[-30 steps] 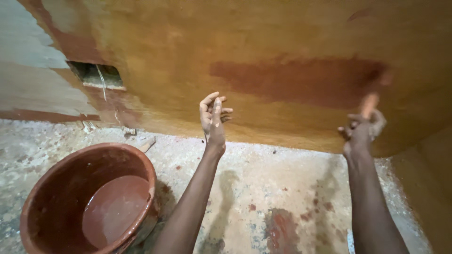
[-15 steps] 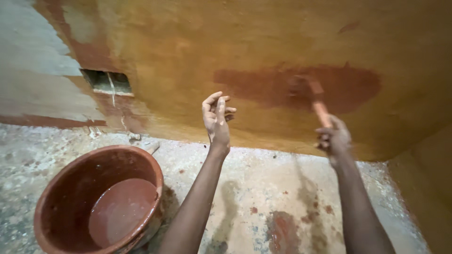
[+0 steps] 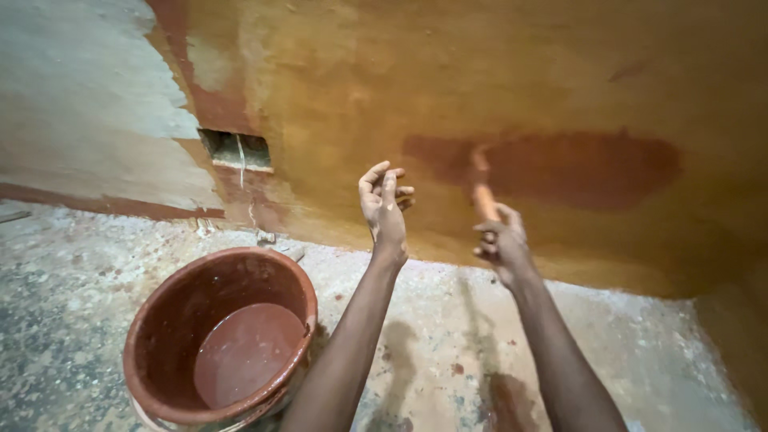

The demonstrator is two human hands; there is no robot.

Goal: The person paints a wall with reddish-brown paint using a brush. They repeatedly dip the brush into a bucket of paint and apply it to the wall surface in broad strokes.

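Brush [image 3: 481,182] work on the wall [image 3: 480,72] looks, by my judgement, partly done. Going left to right: the far left of the wall is pale and bare, with only a reddish-brown band along its bottom edge and a rough streak running up beside a small rectangular opening [image 3: 237,150]. From there the surface is an ochre yellow, and toward the right sits one dark, wet-looking red-brown patch [image 3: 576,166], a wide horizontal smear. Most of the ochre area above, below and right of that patch carries no dark coat yet.

On the speckled concrete floor [image 3: 80,320], near the lower left corner, stands a round bucket [image 3: 160,336] coated in the same red-brown, with a shallow pool of the liquid at its bottom.

The left hand [image 3: 384,200] is raised in the air before the wall, empty, fingers loosely curled and slightly apart, touching nothing. The right hand [image 3: 500,240] grips the brush's orange-stained handle, fingers wrapped round it. The brush head is blurred and meets the left end of the dark patch.
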